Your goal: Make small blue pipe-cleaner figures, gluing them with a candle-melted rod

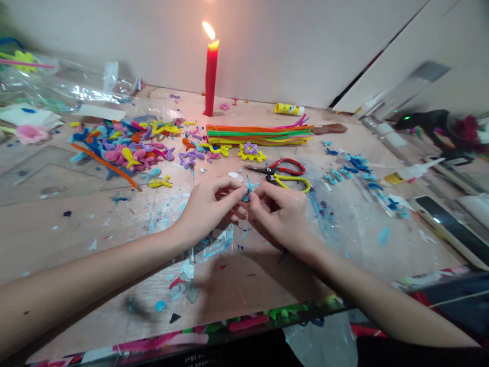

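Both hands meet at the middle of the table, pinching a small light-blue piece (249, 187) with thin pointed ends. My left hand (217, 204) holds it from the left between thumb and index finger. From the right, my right hand (280, 209) grips the same piece with its fingertips. Just beyond the hands lie red-handled scissors (288, 167) and a yellow-handled pair (294, 181). Behind them are a yellow and purple flower shape (252, 152) and a bundle of coloured pipe cleaners (260, 134).
A lit red candle (211, 79) stands at the back. Bent pipe-cleaner pieces (132, 145) are heaped at the left. Blue pieces (357, 163), a glue bottle (410, 173) and a phone (454, 229) lie at the right. Scraps dot the tabletop (244, 285).
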Demonstrator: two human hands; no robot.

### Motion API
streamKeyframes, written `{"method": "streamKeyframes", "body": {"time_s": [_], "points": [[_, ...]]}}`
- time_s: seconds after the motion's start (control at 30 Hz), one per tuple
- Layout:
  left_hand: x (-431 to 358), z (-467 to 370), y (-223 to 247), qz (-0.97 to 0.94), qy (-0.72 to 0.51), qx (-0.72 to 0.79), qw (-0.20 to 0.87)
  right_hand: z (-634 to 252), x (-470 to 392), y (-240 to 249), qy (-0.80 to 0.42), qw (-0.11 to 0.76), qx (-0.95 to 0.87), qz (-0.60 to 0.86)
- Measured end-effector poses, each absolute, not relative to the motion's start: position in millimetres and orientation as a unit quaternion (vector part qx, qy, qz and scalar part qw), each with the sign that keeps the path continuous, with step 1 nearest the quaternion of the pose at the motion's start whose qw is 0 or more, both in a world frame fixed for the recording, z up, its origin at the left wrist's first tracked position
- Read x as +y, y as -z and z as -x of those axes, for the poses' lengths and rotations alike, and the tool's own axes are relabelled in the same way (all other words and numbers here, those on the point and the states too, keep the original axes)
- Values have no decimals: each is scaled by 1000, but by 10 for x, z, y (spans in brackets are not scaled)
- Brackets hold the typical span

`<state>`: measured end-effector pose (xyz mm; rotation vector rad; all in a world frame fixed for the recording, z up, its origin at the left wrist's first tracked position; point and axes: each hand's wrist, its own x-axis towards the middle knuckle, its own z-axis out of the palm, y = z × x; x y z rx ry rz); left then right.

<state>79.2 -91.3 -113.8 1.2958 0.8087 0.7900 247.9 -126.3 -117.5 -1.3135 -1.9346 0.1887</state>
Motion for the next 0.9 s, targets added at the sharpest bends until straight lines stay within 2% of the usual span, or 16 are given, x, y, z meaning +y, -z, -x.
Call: {"method": "streamKeyframes", "body": {"time_s": [0.9], "points": [[-912, -779, 1129, -585, -341, 365, 638, -2475, -1274, 1126, -114, 375, -759, 520]]}}
